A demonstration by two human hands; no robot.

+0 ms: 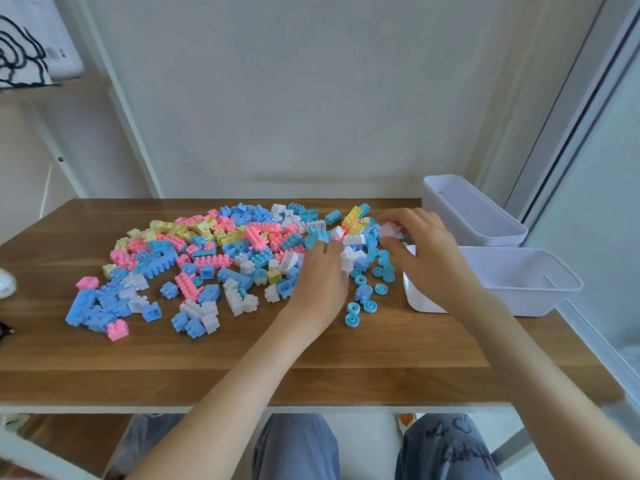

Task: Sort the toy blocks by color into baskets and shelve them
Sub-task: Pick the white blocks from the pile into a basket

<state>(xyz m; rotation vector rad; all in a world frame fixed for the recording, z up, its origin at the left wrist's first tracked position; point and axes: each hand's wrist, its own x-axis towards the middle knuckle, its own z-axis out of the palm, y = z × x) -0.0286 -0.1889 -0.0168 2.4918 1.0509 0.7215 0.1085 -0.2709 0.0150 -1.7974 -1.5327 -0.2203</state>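
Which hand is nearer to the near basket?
Right. The right hand, pinching a white block, is at the basket's left end; the left hand is farther left, among the blocks.

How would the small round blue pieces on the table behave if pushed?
The round blue pieces lie flat, so they would probably slide, not roll. Tipped on edge, they could roll off the table. They look like small hard plastic, likely light and stiff.

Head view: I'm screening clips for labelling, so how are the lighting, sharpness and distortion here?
Head view: soft, even light with only faint shadows on the table; wide-angle distortion makes the shelf post and door frame lean outward; blocks are sharp centrally, while the white block pinched by the right hand looks slightly smeared.
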